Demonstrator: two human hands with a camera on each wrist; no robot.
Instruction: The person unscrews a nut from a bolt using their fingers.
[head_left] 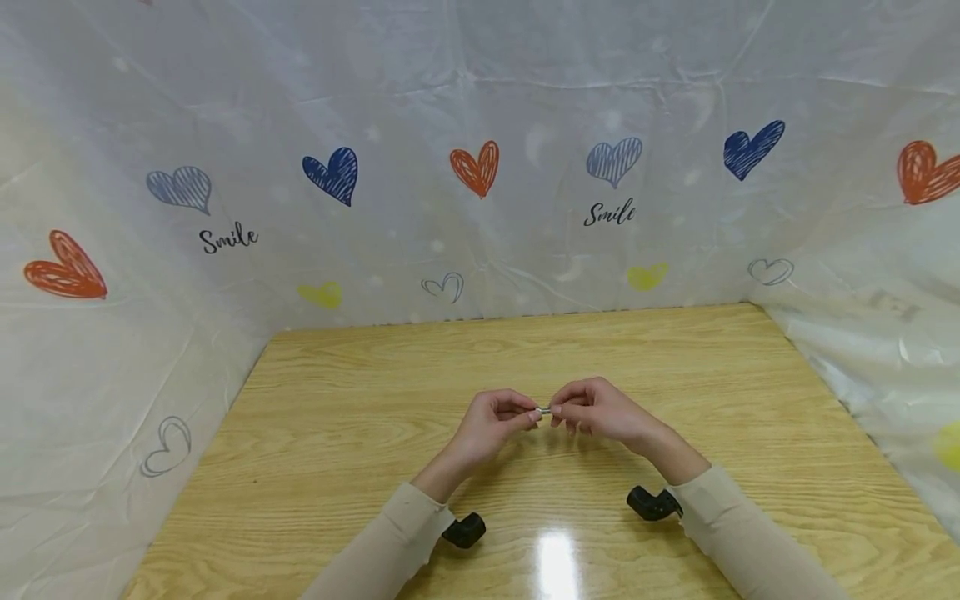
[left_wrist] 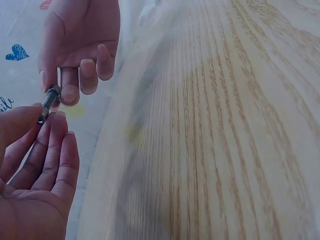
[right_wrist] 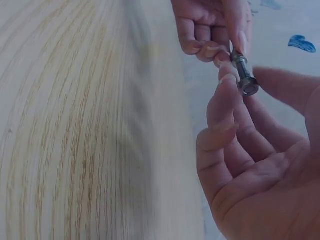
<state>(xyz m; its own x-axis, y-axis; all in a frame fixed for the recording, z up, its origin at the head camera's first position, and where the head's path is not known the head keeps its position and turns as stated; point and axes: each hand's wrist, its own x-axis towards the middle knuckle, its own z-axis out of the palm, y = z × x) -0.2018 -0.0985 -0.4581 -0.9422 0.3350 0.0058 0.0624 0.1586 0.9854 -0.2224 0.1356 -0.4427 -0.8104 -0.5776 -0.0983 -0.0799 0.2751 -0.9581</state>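
Note:
Between the two hands, above the wooden table, a small silver metal bolt [right_wrist: 242, 70] lies lengthwise from one hand to the other. My left hand [head_left: 489, 423] pinches one end between thumb and fingers, where a nut [left_wrist: 41, 119] shows at the fingertips. At the opposite end, the thumb and fingertips of my right hand [head_left: 603, 411] pinch the hex bolt head [right_wrist: 249, 86]. The threaded shank [left_wrist: 49, 102] is visible in the gap between the hands. In the head view, the fingers cover most of the bolt.
The wood-grain table [head_left: 337, 417] extends beneath both hands. A pale curtain [head_left: 405, 242] printed with hearts and "Smile" borders it at the back and sides. Black curved pieces [head_left: 652, 503] stick out at both sleeve cuffs.

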